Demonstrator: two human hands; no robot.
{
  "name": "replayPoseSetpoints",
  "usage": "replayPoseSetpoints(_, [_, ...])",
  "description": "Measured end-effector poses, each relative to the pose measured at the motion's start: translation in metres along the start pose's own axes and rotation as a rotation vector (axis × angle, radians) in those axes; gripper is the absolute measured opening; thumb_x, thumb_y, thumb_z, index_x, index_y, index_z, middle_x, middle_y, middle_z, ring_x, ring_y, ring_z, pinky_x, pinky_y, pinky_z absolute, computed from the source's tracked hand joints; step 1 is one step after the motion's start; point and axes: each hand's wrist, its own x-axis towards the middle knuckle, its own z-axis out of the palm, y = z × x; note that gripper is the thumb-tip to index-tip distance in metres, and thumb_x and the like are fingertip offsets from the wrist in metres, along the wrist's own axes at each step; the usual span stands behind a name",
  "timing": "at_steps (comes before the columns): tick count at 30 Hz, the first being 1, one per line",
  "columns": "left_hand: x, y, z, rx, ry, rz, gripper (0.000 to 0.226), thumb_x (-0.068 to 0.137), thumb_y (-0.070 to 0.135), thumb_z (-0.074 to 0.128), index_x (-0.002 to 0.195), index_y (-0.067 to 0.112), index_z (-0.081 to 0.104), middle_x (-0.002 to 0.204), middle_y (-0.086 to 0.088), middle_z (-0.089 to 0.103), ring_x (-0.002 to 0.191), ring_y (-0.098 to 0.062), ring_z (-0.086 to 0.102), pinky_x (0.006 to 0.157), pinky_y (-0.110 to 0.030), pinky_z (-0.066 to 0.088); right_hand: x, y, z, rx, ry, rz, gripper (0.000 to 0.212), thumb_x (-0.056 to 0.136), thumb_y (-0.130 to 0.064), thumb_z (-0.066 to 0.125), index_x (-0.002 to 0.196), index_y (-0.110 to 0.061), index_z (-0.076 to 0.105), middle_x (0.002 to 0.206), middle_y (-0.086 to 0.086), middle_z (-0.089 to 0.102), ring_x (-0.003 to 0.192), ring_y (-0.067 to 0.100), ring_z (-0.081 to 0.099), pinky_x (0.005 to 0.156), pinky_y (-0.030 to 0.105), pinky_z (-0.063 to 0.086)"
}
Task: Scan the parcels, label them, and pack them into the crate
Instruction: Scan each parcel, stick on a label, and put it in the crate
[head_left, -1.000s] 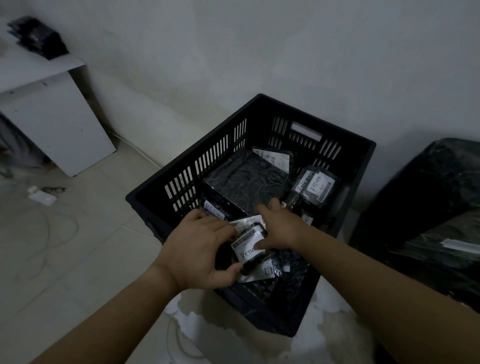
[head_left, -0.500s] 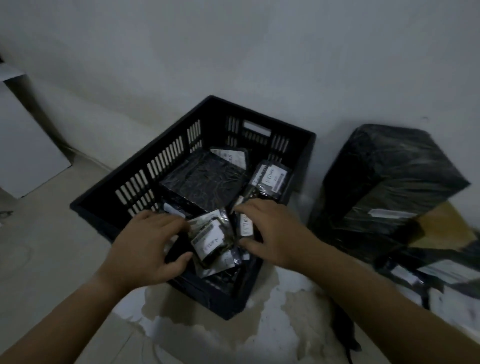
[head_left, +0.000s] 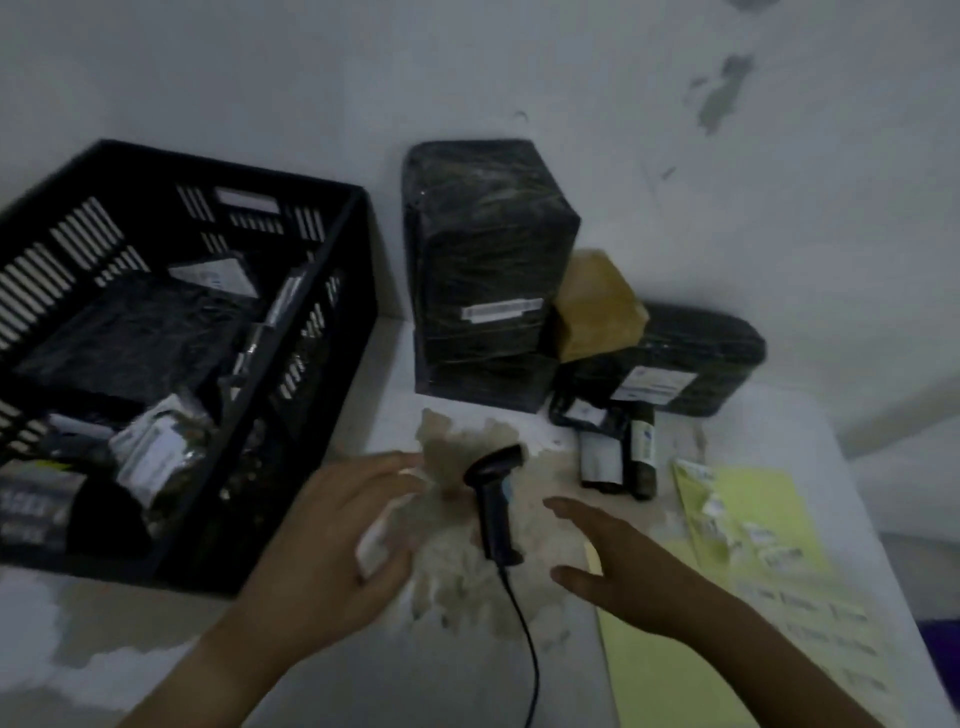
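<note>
Crate (head_left: 332, 322) left of stacked parcels (head_left: 488, 260), scanner (head_left: 493, 499) before them.

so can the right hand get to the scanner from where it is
Probably yes: the right hand is open just beside the scanner, which lies on the table with nothing between them.

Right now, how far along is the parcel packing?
Done: several labelled parcels lie in the black crate. In hand: nothing; the left hand and right hand hover open either side of the barcode scanner on the table. Left: the tall wrapped parcel, flat wrapped parcel, brown parcel and small parcels outside the crate, beside the yellow label sheet.
</note>
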Motion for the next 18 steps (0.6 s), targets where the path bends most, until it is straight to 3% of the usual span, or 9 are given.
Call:
replayPoseSetpoints(6, [0.010, 0.015, 0.135, -0.232, -0.193, -0.293, 0.054, 0.093, 0.042, 0.061, 0.143, 0.046, 0.042, 0.148, 0.032, 0.041, 0.136, 0.012, 0.039, 0.112, -0.020, 0.037, -0.036, 0.118, 0.003, 0.227, 0.003, 0.110, 0.072, 0.091, -0.051, 0.061, 0.150, -0.044, 0.021, 0.155, -0.015, 0.032, 0.142, 0.010, 0.033, 0.105, 0.029, 0.040])
replayPoseSetpoints(8, [-0.001, 0.002, 0.171, -0.175, -0.201, -0.485, 0.062, 0.098, 0.040, 0.059, 0.151, 0.042, 0.029, 0.158, 0.020, 0.032, 0.145, 0.001, 0.033, 0.117, -0.024, 0.033, -0.036, 0.149, -0.002, 0.294, 0.062, 0.126, 0.068, 0.091, -0.047, 0.063, 0.148, -0.042, 0.027, 0.153, -0.013, 0.034, 0.140, 0.011, 0.036, 0.103, 0.030, 0.042])
replayPoseSetpoints(10, [-0.013, -0.012, 0.198, 0.028, -0.352, -0.778, 0.074, 0.103, 0.043, 0.050, 0.161, 0.025, 0.009, 0.171, -0.001, 0.005, 0.157, -0.023, 0.009, 0.125, -0.046, 0.018, -0.027, 0.172, -0.011, 0.328, 0.132, 0.125, 0.061, 0.092, -0.041, 0.064, 0.145, -0.039, 0.034, 0.151, -0.013, 0.037, 0.136, 0.010, 0.039, 0.102, 0.027, 0.041])
replayPoseSetpoints(12, [-0.015, -0.019, 0.216, 0.209, -0.600, -1.010, 0.079, 0.105, 0.056, 0.031, 0.159, 0.027, -0.019, 0.166, -0.004, -0.027, 0.155, -0.027, -0.019, 0.125, -0.056, 0.002, -0.010, 0.185, -0.026, 0.317, 0.212, 0.092, 0.055, 0.093, -0.036, 0.064, 0.142, -0.035, 0.039, 0.146, -0.013, 0.042, 0.131, 0.007, 0.044, 0.099, 0.021, 0.037])
replayPoseSetpoints(15, [-0.004, -0.021, 0.232, 0.301, -0.731, -1.060, 0.083, 0.100, 0.068, 0.021, 0.154, 0.029, -0.030, 0.152, -0.004, -0.050, 0.149, -0.030, -0.035, 0.120, -0.061, -0.010, 0.027, 0.189, -0.052, 0.304, 0.340, 0.039, 0.047, 0.094, -0.025, 0.064, 0.138, -0.025, 0.048, 0.129, -0.008, 0.050, 0.114, 0.004, 0.046, 0.084, 0.013, 0.035])
replayPoseSetpoints(18, [-0.003, -0.024, 0.236, 0.345, -0.816, -1.096, 0.088, 0.097, 0.074, 0.017, 0.151, 0.028, -0.035, 0.143, -0.002, -0.056, 0.144, -0.031, -0.041, 0.118, -0.061, -0.016, 0.063, 0.190, -0.064, 0.366, 0.406, 0.063, 0.044, 0.094, -0.016, 0.063, 0.136, -0.019, 0.051, 0.123, -0.002, 0.052, 0.107, 0.010, 0.050, 0.073, 0.012, 0.039])
